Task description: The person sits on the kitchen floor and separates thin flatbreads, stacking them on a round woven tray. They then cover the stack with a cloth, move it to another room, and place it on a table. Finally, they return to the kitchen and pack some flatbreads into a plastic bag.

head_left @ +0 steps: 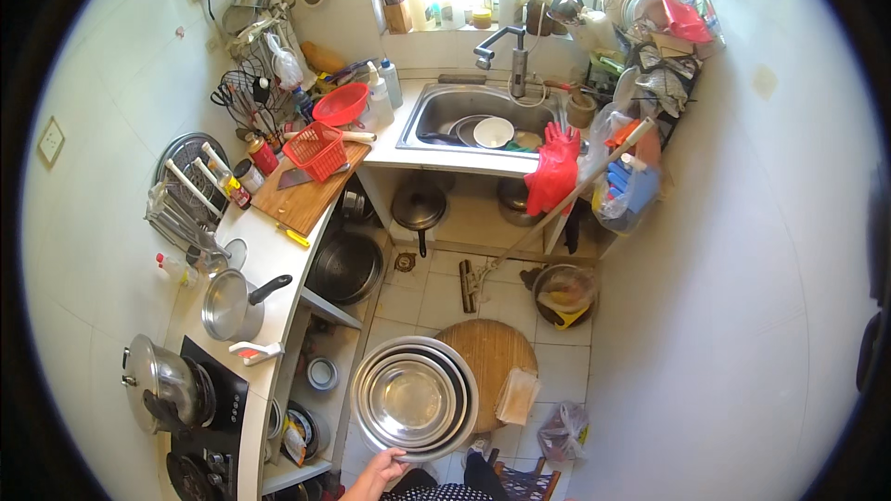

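My left hand (385, 465) grips the near rim of a nested stack of stainless steel bowls (412, 396). Several sizes sit one inside another, with the smallest in the middle. The stack is held in front of my legs and covers the left part of a round wooden board (491, 348). On that board's right side lies a folded pale cloth (518, 395). My right hand is out of view.
A sink (435, 111) with dishes stands under the window, red rubber gloves (557, 163) over its front edge. A mop (518, 247) leans across the floor. The left counter bears a saucepan (228, 306) and a cutting board (317, 198). A low folding stool (529, 483) is beside my feet.
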`<state>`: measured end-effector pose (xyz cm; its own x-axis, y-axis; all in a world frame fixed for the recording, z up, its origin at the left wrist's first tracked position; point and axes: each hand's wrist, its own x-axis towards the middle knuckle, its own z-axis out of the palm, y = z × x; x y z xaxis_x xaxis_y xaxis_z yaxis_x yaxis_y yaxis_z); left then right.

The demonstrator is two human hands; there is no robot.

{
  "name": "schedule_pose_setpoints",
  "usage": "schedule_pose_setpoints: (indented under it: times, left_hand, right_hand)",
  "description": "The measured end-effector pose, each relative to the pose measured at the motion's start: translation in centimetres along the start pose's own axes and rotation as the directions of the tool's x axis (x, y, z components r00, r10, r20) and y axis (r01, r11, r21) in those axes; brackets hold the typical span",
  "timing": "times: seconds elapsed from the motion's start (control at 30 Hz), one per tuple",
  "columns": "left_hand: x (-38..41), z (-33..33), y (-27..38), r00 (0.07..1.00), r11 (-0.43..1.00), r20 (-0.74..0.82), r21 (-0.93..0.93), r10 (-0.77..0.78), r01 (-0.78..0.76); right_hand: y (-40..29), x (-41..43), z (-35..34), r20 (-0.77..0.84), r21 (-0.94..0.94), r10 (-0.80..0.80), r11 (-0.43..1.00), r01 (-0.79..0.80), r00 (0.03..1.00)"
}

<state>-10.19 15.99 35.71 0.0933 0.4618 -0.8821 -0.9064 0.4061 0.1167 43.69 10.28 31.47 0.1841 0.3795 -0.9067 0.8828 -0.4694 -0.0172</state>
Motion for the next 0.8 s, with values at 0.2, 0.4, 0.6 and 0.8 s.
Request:
schedule_pose_setpoints:
  times: [0.2,0.4,0.6,0.8]
  left_hand:
    - [3.4,2.5,-0.3,0.999,0.996,-0.008,-0.068,-0.049,0.048]
    - [6.9,6.3,2.5,0.998,0.996,-0.039,-0.079,0.038,-0.041]
    - [13.9,7.6,9.5,0.995,0.964,-0.04,-0.245,0.096,-0.103]
    - [26.1,9.7,22.6,0.963,0.902,-0.187,-0.352,0.193,-0.249]
  right_hand:
    - [-2.0,-2.2,-2.6,-0.181,-0.034,-0.079,0.997,0.074,0.98]
    - [-3.9,-1.3,-2.0,-0.171,-0.174,-0.278,0.953,0.248,0.945]
    - [-3.1,2.8,2.3,-0.106,-0.117,-0.29,0.954,0.278,0.951]
    - [-9.9,-1.5,1.7,-0.044,0.007,-0.281,0.96,0.281,0.959]
